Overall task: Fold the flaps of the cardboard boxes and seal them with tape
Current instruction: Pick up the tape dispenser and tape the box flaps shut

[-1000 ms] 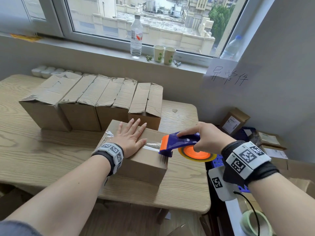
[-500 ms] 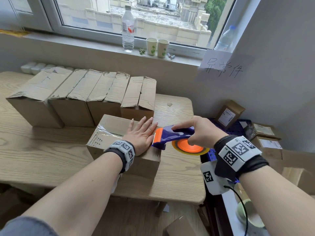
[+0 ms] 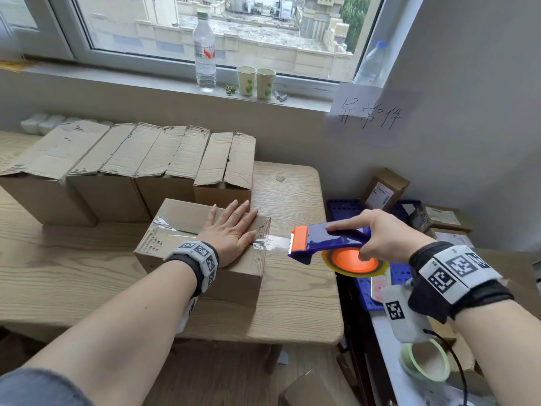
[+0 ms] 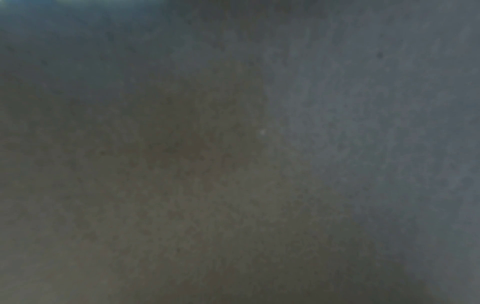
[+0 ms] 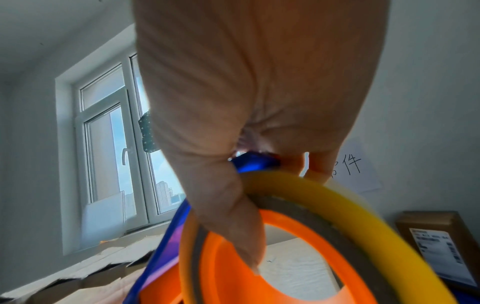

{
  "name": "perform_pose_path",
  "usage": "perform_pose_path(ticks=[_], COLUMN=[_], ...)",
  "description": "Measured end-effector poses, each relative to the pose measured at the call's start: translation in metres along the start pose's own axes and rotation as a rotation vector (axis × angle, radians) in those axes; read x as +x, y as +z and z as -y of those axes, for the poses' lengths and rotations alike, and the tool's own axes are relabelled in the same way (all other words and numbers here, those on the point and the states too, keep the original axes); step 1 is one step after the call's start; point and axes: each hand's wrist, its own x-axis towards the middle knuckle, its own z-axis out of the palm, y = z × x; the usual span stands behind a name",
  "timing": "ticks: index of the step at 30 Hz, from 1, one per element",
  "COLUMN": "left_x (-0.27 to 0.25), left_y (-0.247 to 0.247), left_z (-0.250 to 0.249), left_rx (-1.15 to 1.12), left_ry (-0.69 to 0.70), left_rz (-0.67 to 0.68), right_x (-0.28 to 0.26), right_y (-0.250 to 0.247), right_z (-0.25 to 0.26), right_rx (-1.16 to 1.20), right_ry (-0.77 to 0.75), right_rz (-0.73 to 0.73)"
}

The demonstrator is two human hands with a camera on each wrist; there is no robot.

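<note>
A closed cardboard box (image 3: 181, 224) lies on the wooden table (image 3: 292, 303), with clear tape along its top seam. My left hand (image 3: 234, 230) presses flat on the box top, fingers straight. My right hand (image 3: 377, 238) grips a blue and orange tape dispenser (image 3: 328, 240) to the right of the box, above the table edge. A strip of clear tape (image 3: 272, 243) stretches from the box's right edge to the dispenser's blade. In the right wrist view the fingers curl round the dispenser (image 5: 272, 257). The left wrist view is dark.
A row of several cardboard boxes (image 3: 126, 171) stands behind the taped box. A bottle (image 3: 205, 51) and two paper cups (image 3: 256, 82) sit on the windowsill. Small parcels (image 3: 383, 189) and a blue crate (image 3: 369, 288) lie right of the table. A tape roll (image 3: 424, 361) lies below.
My right hand has pulled the dispenser rightward off the box, drawing tape past the box's right edge. My left hand stays flat on the box top.
</note>
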Motion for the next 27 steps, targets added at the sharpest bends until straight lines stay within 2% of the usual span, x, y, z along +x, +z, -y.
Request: perform_pose_path(ticks=[10,17,27], left_x=[0.001,0.009,0.014], left_y=[-0.001,-0.003,0.001], left_z=[-0.001,-0.029,-0.042], left_rx=[-0.042,-0.083,-0.018], left_ry=[-0.032,-0.103,-0.007], left_rz=[-0.004,0.026,-0.015], right_x=[0.022,0.031,0.034], right_y=[0.031,0.042,0.036], right_z=[0.010,0.021,0.015], right_rx=[-0.121,-0.098,-0.115], right_ry=[-0.030,-0.065,-0.098], right_rz=[-0.009,-0.017,0.026])
